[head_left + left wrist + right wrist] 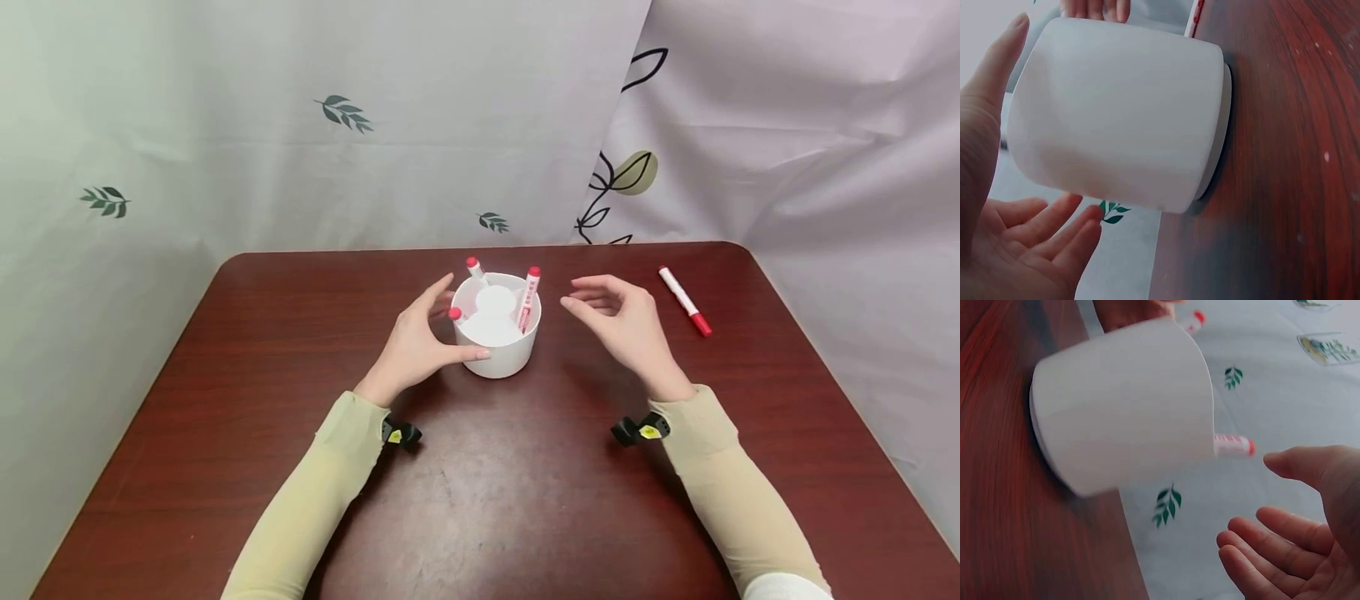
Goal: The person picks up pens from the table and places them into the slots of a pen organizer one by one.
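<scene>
A white round holder [498, 360] with a raised white centre stands upright on the table. Three red-capped white markers lean in it: one at its back [476, 268], one at its left edge [455, 314], one on the right [529, 293]. My left hand [412, 340] is spread around the holder's left side, thumb across the front and fingers behind; in the left wrist view the fingers [1054, 240] look relaxed and whether they touch is unclear. To the right, my right hand [622, 321] is apart from the holder, its loosely bent fingers [1272, 550] holding nothing.
Another red-and-white marker [684, 300] lies on the dark wooden table [480, 500], beyond the right hand. Behind the table's far edge hangs a pale curtain [412, 167] with leaf prints. A small black device is strapped on each wrist.
</scene>
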Demonstrator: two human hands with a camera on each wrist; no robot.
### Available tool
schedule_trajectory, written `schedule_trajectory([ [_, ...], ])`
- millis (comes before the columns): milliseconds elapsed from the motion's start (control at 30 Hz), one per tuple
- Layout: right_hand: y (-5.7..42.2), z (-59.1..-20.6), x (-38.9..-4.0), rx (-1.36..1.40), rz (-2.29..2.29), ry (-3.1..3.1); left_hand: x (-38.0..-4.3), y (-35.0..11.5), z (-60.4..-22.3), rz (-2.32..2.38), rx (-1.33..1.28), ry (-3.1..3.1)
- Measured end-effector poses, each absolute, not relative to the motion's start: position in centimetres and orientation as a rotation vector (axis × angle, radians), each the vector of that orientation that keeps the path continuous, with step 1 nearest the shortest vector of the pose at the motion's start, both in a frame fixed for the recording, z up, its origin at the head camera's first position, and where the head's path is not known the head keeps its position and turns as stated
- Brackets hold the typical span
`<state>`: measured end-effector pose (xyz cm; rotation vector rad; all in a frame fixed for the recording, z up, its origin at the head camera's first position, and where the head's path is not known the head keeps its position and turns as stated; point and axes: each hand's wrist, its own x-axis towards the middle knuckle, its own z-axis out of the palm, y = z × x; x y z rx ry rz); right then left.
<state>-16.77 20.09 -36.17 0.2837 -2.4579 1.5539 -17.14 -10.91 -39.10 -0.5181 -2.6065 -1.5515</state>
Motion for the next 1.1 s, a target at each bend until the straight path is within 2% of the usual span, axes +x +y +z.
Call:
schedule_trajectory([
  [633,26.8,-34.9,-15.6,0.016,1.428,-2.401,-17.1,-9.3,-39.5,-1.528,-0.447,-2.604],
  [1100,30.8,-32.5,-16.1,-0.102,1.4,-2.349,-17.2,-9.5,-39.3,-1.579,-0.439,-2.607],
])
